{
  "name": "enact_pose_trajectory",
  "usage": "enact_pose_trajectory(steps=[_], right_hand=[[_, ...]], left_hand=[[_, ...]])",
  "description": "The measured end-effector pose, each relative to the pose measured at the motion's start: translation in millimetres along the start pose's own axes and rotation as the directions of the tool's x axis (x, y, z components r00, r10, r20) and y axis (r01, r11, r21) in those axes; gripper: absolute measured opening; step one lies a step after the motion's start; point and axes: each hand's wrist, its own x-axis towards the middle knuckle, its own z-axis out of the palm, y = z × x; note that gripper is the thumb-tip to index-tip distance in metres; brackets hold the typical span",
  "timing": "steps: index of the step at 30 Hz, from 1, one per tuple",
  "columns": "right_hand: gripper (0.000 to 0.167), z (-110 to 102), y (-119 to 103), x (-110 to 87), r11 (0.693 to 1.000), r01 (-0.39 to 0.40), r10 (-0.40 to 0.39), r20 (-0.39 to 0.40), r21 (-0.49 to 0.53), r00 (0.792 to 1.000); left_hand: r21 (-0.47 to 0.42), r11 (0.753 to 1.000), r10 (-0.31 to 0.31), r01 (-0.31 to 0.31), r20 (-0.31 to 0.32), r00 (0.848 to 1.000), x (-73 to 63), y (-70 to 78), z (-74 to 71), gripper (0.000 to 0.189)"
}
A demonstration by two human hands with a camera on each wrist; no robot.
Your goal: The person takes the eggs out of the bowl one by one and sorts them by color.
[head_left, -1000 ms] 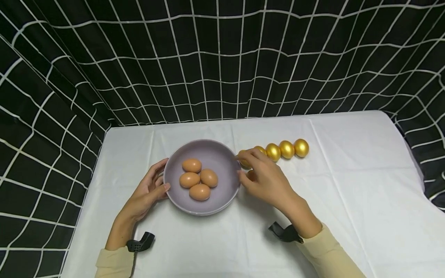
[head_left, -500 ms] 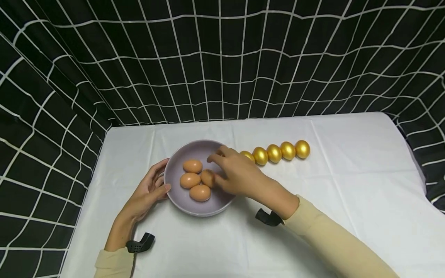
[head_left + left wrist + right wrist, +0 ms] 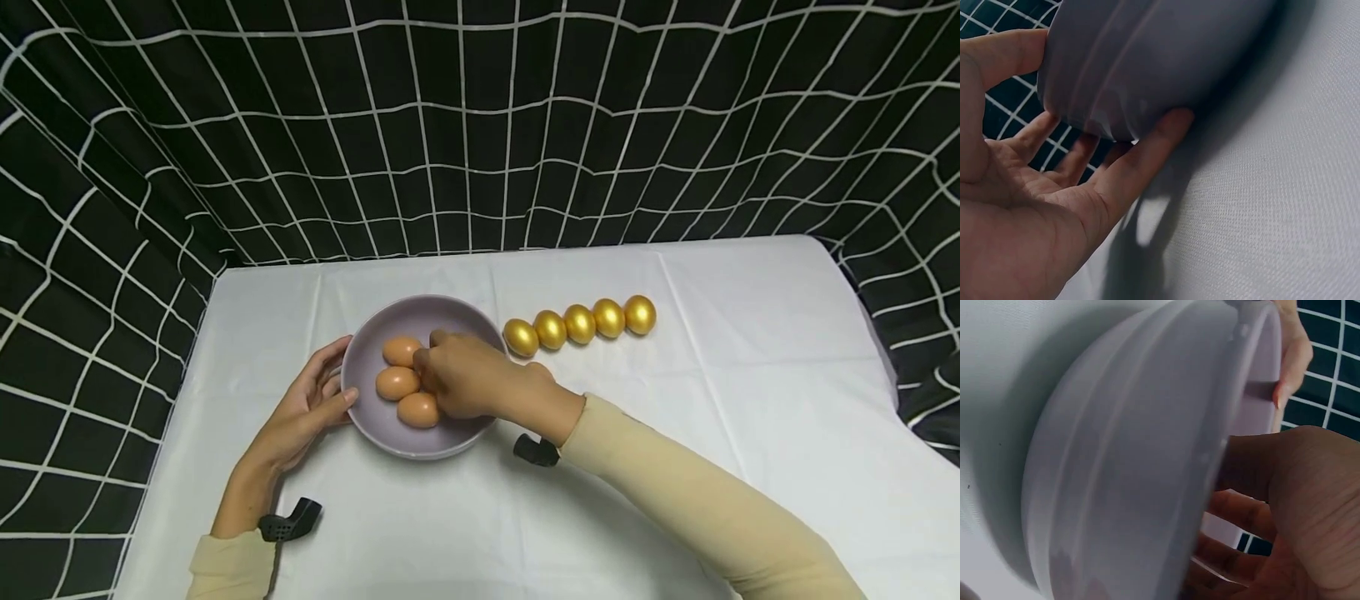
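A mauve bowl (image 3: 431, 452) stands on the table with smooth brown eggs (image 3: 397, 383) inside. My left hand (image 3: 303, 412) holds the bowl's left side, thumb at the rim and fingers against the outer wall; the left wrist view shows these fingers touching the wall (image 3: 1147, 69). My right hand (image 3: 461, 375) reaches over the right rim, its fingers bent down among the eggs. It covers the spot just right of the visible eggs, and its fingertips are hidden. In the right wrist view the bowl's wall (image 3: 1129, 462) blocks what lies between thumb and fingers (image 3: 1241, 512).
A slanting row of several golden eggs (image 3: 580, 323) lies right of the bowl. Another brown egg (image 3: 540, 369) shows partly behind my right wrist, below the row's left end. White cloth (image 3: 750, 400) covers the table; a black curtain with white grid lines (image 3: 480, 125) hangs behind.
My right hand has moved left from beside the golden eggs, over the rim and deeper into the bowl. It now hides one brown egg seen earlier. My left hand stays on the bowl.
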Motion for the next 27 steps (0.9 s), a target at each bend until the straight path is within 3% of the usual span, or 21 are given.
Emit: enact_pose_trajectory(steps=[14, 22, 27], right_hand=[[0.009, 5.1, -0.8, 5.0, 1.000, -0.015, 0.014, 0.048, 0.013, 0.999], [0.028, -0.1, 7.3, -4.8, 0.996, -0.005, 0.007, -0.026, 0.093, 1.000], [0.039, -8.9, 17.3, -17.5, 0.980, -0.008, 0.030, -0.109, 0.200, 0.994]], left_hand=[[0.018, 1.000, 0.008, -0.009, 0.032, 0.999, -1.7, 1.1, -2.0, 0.074], [0.005, 1.000, 0.017, -0.017, 0.034, 0.999, -2.2, -1.6, -3.6, 0.074], [-0.006, 1.000, 0.001, -0.001, 0.028, 1.000, -0.7, -2.7, -1.0, 0.074]])
